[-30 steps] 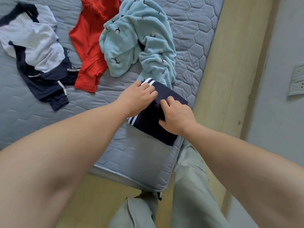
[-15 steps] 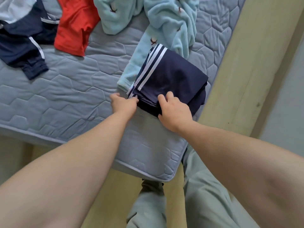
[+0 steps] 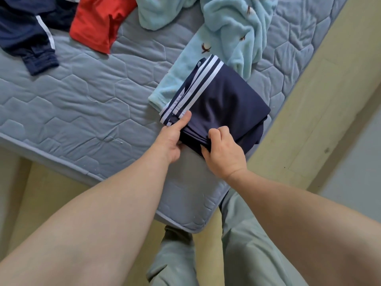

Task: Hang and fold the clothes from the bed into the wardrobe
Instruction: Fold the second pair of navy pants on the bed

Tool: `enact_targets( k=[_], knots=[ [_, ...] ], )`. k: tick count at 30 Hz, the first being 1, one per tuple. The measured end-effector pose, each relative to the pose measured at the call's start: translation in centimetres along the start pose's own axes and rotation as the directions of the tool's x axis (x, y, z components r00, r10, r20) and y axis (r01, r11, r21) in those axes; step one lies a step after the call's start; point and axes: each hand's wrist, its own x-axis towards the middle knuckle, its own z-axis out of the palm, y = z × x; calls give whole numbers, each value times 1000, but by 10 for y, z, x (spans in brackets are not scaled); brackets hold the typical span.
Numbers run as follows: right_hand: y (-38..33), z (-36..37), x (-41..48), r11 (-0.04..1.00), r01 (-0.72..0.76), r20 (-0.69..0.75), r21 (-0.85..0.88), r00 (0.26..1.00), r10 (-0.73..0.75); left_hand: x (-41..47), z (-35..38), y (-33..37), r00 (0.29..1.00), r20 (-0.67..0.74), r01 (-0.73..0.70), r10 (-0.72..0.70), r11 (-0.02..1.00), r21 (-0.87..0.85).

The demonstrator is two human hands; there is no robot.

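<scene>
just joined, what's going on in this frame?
A person stands at the corner of a mattress with a folded navy garment in both hands. The left hand pinches its white-striped corner, thumb on top; the right hand grips the near edge. The garment lies partly on a light-blue fleece. A red top and a navy jacket lie unfolded further up the bed. No wardrobe is in view.

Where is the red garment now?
In the head view, the red garment lies upper left on the mattress, between the navy garment and the light-blue fleece.
</scene>
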Motion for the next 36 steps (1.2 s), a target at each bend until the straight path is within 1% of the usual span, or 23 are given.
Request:
enact_targets(
  k=[2, 5, 7, 9, 10, 12, 13, 15, 16, 18, 19, 20, 21, 22, 23, 24, 25, 28, 29, 30, 32, 33, 36],
  knots=[
    [1, 2, 2, 998, 35, 61, -47, 998, -32, 1, -1, -1, 1000, -10, 9, -9, 1000, -17],
    [1, 4, 5, 971, 147, 170, -189, 979, -115, 3, -3, 1, 996, -90, 19, -16, 999, 32],
    [-1, 3, 3, 951, 166, 173, -262, 977, -123, 2, -4, 4, 992, -124, 39, -30, 997, 71],
    [-5, -4, -3, 968, 94, 130, -234, 989, -65, -5, -3, 7, 991, -130, 45, -33, 995, 91],
    [-10, -10, -7, 984, 32, 110, -174, 994, -13, -12, -1, 10, 989, -146, 38, -24, 995, 94],
    [-25, -27, -16, 990, -139, 75, 15, 988, 138, -32, 6, 15, 982, -186, 0, 17, 996, 87],
    [-33, -39, -20, 963, -242, 68, 117, 969, 236, -45, 10, 20, 980, -198, -21, 35, 997, 74],
    [-48, -67, -28, 854, -450, 94, 260, 892, 442, -75, 21, 30, 975, -215, -44, 51, 998, 38],
    [-55, -83, -32, 780, -548, 136, 302, 834, 534, -92, 28, 36, 971, -231, -54, 59, 998, 27],
    [-73, -117, -43, 613, -726, 308, 312, 687, 658, -126, 38, 44, 954, -290, -75, 79, 997, 27],
    [-83, -134, -49, 516, -798, 428, 311, 603, 673, -142, 41, 47, 944, -320, -81, 83, 996, 20],
    [-91, -148, -57, 392, -864, 564, 318, 504, 654, -156, 43, 49, 934, -348, -81, 78, 997, 6],
    [-101, -167, -68, 254, -914, 688, 316, 405, 602, -174, 43, 52, 930, -361, -77, 66, 997, -17],
    [-111, -185, -78, 145, -946, 782, 289, 321, 534, -193, 42, 55, 932, -359, -68, 44, 996, -57],
    [-119, -199, -88, 79, -963, 847, 258, 265, 461, -210, 38, 59, 935, -354, -66, 25, 992, -104],
    [-128, -210, -96, 28, -970, 891, 241, 233, 391, -227, 33, 63, 934, -356, -67, 8, 986, -153],
    [-137, -220, -102, -25, -969, 920, 244, 223, 321, -245, 28, 65, 929, -370, -72, -8, 977, -200],
    [-175, -242, -117, -205, -942, 961, 267, 245, 125, -297, 7, 71, 907, -420, -124, -31, 934, -335],
    [-190, -246, -123, -243, -932, 963, 268, 254, 86, -314, -1, 73, 903, -429, -142, -34, 917, -372],
    [-205, -248, -130, -252, -931, 964, 265, 262, 45, -331, -11, 74, 899, -437, -165, -32, 898, -407],
    [-236, -249, -148, -233, -936, 961, 264, 276, -18, -365, -35, 76, 886, -463, -222, -28, 851, -476],
    [-250, -249, -157, -219, -929, 951, 299, 309, -13, -380, -48, 74, 879, -475, -250, -26, 824, -509],
    [-293, -248, -184, -83, -858, 859, 506, 493, 138, -430, -89, 62, 868, -497, -311, -24, 753, -580]
  ],
)
